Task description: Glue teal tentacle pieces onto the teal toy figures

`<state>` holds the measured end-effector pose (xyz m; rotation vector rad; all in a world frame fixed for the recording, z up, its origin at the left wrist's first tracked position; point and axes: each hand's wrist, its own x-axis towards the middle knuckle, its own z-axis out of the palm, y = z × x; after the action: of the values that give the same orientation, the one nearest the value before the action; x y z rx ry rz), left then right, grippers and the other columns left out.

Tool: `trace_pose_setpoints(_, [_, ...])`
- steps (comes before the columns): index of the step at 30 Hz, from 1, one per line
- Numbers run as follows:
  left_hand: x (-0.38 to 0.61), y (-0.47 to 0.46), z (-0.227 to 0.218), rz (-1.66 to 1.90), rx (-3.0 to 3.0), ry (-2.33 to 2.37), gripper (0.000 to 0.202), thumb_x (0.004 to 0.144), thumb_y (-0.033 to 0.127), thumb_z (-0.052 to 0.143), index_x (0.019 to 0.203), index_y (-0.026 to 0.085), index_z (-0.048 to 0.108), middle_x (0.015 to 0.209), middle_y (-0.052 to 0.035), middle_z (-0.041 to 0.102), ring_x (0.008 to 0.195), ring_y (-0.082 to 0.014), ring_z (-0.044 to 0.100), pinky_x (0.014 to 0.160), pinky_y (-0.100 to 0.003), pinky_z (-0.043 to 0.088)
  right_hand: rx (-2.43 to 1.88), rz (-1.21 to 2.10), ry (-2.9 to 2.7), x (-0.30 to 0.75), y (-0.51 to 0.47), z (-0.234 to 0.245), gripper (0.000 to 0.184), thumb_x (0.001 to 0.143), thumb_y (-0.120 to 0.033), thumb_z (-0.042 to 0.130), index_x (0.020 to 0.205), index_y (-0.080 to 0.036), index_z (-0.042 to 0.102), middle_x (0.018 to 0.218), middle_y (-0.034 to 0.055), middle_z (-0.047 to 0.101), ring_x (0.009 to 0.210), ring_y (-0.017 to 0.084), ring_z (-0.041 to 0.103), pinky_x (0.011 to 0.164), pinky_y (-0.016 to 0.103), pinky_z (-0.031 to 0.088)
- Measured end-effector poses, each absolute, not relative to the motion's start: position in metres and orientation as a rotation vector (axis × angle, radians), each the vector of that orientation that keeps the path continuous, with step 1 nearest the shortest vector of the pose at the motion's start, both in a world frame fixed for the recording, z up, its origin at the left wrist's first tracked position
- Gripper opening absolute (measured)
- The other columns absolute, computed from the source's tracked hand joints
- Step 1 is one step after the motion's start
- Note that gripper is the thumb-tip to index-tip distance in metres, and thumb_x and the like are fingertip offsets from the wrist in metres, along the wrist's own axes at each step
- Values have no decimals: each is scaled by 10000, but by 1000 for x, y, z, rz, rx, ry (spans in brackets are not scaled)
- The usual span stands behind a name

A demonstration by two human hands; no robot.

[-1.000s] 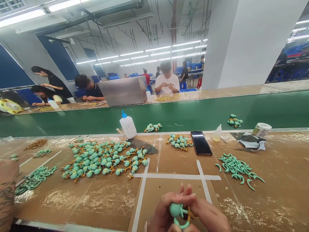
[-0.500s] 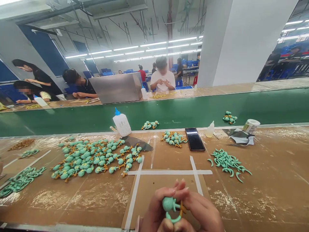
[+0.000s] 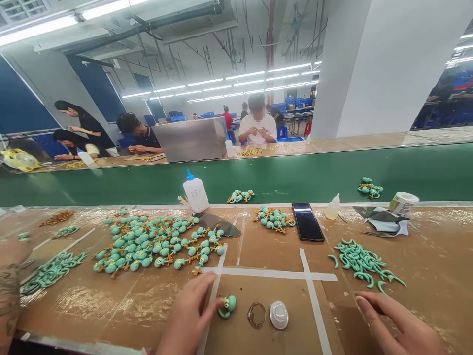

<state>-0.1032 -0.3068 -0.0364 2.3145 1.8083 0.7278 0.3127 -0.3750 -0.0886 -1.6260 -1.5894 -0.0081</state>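
Note:
My left hand [image 3: 192, 313] is over the left side of the taped cardboard sheet [image 3: 258, 288]. Its thumb and fingers are around a small figure [image 3: 230, 302] with a round mint-green head, yellow eyes and a curved green limb; part of the figure is hidden by the fingers. To the right, my right hand [image 3: 401, 323] is open, palm down, fingers apart. It lies just in front of a pile of curved green limb pieces [image 3: 360, 261], nearest to a loose curved piece [image 3: 382, 287]. Nothing shows in its fingers.
A brown ring [image 3: 256, 315] and a round silver lid [image 3: 279, 315] lie on the cardboard. Beyond are figure heaps [image 3: 144, 241], a blue-capped bottle [image 3: 195, 194], a phone [image 3: 308, 222], a small dropper bottle [image 3: 333, 207] and a white tub [image 3: 404, 203]. Another person's tattooed arm [image 3: 9, 291] enters at left.
My hands have moved apart from around the figure. The left carried it leftward, while the right went out toward the curved pieces. The ring and silver lid have come into view.

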Motion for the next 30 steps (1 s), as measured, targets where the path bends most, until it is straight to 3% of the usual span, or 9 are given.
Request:
trace_pose_setpoints(2, [-117, -282, -28, 745, 2252, 1968, 338, 854, 397, 543, 1101, 198, 660, 1166, -129, 698, 1110, -308, 620, 983, -439, 464, -1716, 19, -1487, 323, -375, -91, 296, 889, -484, 512, 894, -249, 693, 911, 23, 728, 787, 202, 692, 705, 266, 558])
trace_pose_setpoints(6, [-136, -232, -19, 484, 2170, 2019, 324, 841, 396, 507, 1041, 181, 645, 1122, -134, 705, 971, -305, 667, 819, -383, 506, -1804, 54, -1433, 345, -369, -90, 317, 917, -433, 458, 935, -198, 671, 946, 71, 711, 819, 214, 665, 730, 309, 537])
trace_pose_setpoints(12, [-140, -211, -21, 446, 2144, 2025, 182, 736, 383, 569, 815, 234, 637, 765, -59, 731, 666, -260, 679, 557, -291, 446, -1973, 23, -1495, 366, -349, -95, 297, 910, -370, 416, 868, -190, 648, 861, 74, 696, 748, 208, 635, 676, 320, 509])
trace_pose_setpoints(16, [-141, -218, -16, 458, 2058, 1970, 282, 642, 453, 636, 822, 238, 672, 639, -20, 689, 602, -267, 655, 535, -303, 458, -2100, -5, -1612, 365, -325, -98, 191, 856, -308, 503, 817, -189, 648, 789, 66, 665, 749, 224, 596, 686, 329, 457])
trace_pose_setpoints(20, [-141, -230, -4, 642, 1770, 1883, 444, 604, 571, 689, 875, 219, 690, 726, -52, 733, 754, -309, 686, 677, -363, 524, -2178, -75, -1747, 365, -306, -94, 53, 796, -206, 603, 783, -191, 652, 840, 80, 665, 881, 267, 560, 745, 340, 408])
trace_pose_setpoints(23, [-133, -241, 5, 889, 1489, 1772, 571, 513, 605, 768, 917, 215, 665, 839, -53, 750, 878, -313, 681, 748, -354, 544, -2212, -106, -1825, 366, -300, -94, 52, 777, -146, 632, 784, -197, 638, 849, 62, 664, 878, 252, 561, 714, 310, 392])
trace_pose_setpoints(27, [-113, -262, 11, 1124, 1213, 1539, 617, 482, 523, 851, 952, 209, 605, 739, -8, 715, 761, -226, 666, 637, -267, 537, -2223, -173, -1880, 365, -302, -101, 82, 780, -108, 621, 770, -188, 609, 861, 70, 653, 845, 241, 569, 707, 308, 400])
trace_pose_setpoints(30, [-94, -281, 16, 1292, 1110, 1368, 547, 534, 432, 865, 944, 199, 588, 610, 35, 646, 560, -124, 570, 486, -179, 438, -2171, -248, -1899, 366, -309, -110, 76, 806, -117, 565, 786, -180, 601, 883, 110, 646, 883, 286, 567, 736, 357, 417])
